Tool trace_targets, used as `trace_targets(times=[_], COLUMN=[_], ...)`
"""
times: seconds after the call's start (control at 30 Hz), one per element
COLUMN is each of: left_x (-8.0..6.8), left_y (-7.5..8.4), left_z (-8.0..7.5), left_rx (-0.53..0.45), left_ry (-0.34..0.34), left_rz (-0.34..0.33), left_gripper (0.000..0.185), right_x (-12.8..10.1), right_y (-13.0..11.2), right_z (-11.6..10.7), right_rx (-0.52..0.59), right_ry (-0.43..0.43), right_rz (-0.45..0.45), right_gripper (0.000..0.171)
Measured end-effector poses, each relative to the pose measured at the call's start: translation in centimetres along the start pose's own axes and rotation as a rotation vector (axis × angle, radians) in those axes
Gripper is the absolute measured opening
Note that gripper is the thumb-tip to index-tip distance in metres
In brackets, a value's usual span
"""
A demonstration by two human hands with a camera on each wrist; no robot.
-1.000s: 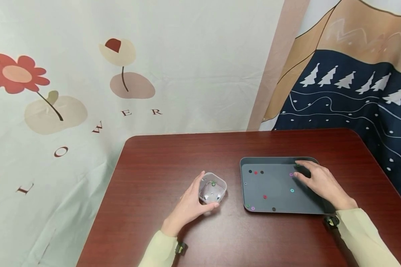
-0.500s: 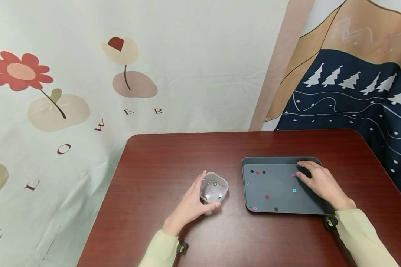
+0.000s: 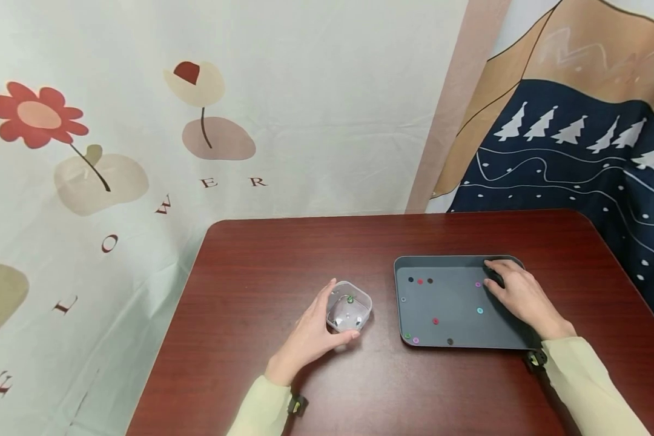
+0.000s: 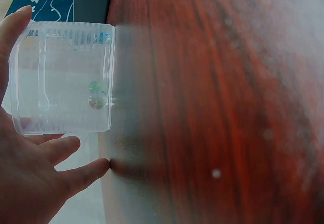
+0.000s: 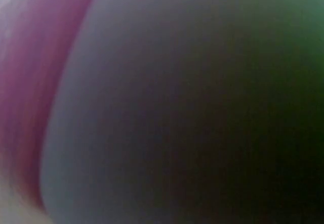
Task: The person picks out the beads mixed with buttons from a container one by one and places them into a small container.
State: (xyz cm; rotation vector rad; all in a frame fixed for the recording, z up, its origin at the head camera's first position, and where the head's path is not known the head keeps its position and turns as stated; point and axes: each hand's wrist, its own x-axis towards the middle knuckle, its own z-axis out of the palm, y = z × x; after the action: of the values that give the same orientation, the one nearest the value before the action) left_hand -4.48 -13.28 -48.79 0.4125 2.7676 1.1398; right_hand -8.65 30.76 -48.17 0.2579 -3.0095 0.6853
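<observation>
Over on the left, the left hand (image 3: 310, 336) cups the clear plastic cup (image 3: 348, 313) on the bench (image 3: 261, 284), thumb and fingers curled round its near wall, a small green bead (image 4: 97, 95) already inside. Moving right, the grey tray (image 3: 441, 263) lies at three o'clock from the cup, beads scattered across it (red, black, pink, teal). The right hand (image 3: 518, 297) rests in the tray's far right corner, fingertips down; whether that grip pinches a bead I cannot tell. The pink bead (image 3: 478, 284) sits just at nine o'clock of those fingertips.

dark red table (image 3: 261, 266), flower-print curtain (image 3: 142, 121), mountain-print cloth (image 3: 572, 139)
</observation>
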Motion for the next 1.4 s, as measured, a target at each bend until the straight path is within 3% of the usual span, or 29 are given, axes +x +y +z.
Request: trace_targets(times=[0.57,0.83,1.4], left_x=[-0.06,-0.06,0.04], left_y=[0.04,0.00,0.03], left_z=[-0.02,-0.04,0.02], left_rx=[0.000,-0.001,-0.005], left_ry=[-0.006,-0.006,-0.003], left_rz=[-0.004,-0.004,-0.001], left_gripper=[0.110,0.110,0.109], right_x=[0.17,0.18,-0.03], right_y=[0.23,0.11,0.16], right_z=[0.61,0.59,0.73], right_rx=[0.011,0.011,0.002], right_ry=[0.077,0.035,0.007], right_rz=[-0.016,0.017,-0.009], right_gripper=[0.039,0.041,0.044])
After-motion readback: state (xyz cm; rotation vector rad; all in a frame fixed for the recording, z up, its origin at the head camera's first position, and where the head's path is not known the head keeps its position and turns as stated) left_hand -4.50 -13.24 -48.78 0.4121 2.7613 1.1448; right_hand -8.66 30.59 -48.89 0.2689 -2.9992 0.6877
